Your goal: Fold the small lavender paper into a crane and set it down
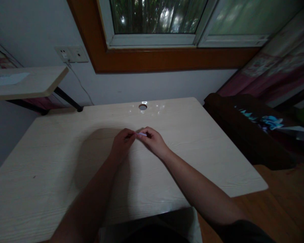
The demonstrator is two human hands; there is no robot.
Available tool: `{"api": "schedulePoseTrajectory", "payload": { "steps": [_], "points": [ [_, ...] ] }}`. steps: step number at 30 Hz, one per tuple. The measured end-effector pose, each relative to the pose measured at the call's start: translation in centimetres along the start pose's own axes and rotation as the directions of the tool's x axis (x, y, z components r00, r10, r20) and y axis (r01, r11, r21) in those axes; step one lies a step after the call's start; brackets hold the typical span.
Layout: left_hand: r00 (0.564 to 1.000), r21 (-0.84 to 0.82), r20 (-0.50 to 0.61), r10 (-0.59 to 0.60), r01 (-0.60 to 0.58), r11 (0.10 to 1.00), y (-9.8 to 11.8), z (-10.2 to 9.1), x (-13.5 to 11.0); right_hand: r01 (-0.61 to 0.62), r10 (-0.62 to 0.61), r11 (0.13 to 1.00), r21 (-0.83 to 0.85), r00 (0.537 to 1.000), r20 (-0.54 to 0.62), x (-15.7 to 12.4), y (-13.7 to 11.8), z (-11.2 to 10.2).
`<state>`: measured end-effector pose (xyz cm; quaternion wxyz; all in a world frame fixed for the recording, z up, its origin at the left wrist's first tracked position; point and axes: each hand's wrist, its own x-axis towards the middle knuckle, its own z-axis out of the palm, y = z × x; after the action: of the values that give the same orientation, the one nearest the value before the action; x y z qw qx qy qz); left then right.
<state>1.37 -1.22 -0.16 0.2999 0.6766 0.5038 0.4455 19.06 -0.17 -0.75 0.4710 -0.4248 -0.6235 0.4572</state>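
My left hand and my right hand meet over the middle of a light wooden desk. Both have their fingers curled in a pinch on a small pale, flat strip held between the fingertips just above the desktop. The strip is mostly hidden by the fingers, and I cannot make out what it is. My forearms reach in from the near edge.
A round cable hole sits near the desk's far edge, below a window. A shelf juts out at the left under a wall socket. A dark bed frame with bedding stands close on the right.
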Motion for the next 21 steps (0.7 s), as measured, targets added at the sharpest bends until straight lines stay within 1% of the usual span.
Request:
{"api": "schedulePoseTrajectory", "payload": {
  "steps": [4, 8, 13, 17, 21],
  "points": [
    [0.999, 0.006, 0.024, -0.03, 0.03, 1.0, -0.01, 0.16, 0.08, 0.024, -0.023, 1.0, 0.01, 0.999, -0.03, 0.06, 0.08, 0.15],
    [0.998, 0.027, 0.056, -0.008, 0.006, 1.0, -0.4, 0.33, 0.06, 0.068, -0.068, 0.997, -0.025, 0.998, 0.006, 0.17, 0.13, 0.06],
    [0.999, 0.065, 0.055, -0.002, -0.002, 0.998, -0.62, 0.51, 0.02, 0.123, -0.121, 0.988, -0.094, 0.992, 0.025, 0.12, 0.01, 0.18],
    [0.998, 0.066, 0.062, -0.023, 0.019, 0.998, -0.32, 0.52, 0.08, 0.129, -0.127, 0.988, -0.079, 0.991, 0.035, 0.08, -0.2, 0.36],
    [0.997, 0.031, 0.066, -0.038, 0.036, 0.999, -0.19, 0.47, 0.14, 0.122, -0.12, 0.991, -0.054, 0.992, 0.031, 0.05, -0.31, 0.38]
  ]
}}
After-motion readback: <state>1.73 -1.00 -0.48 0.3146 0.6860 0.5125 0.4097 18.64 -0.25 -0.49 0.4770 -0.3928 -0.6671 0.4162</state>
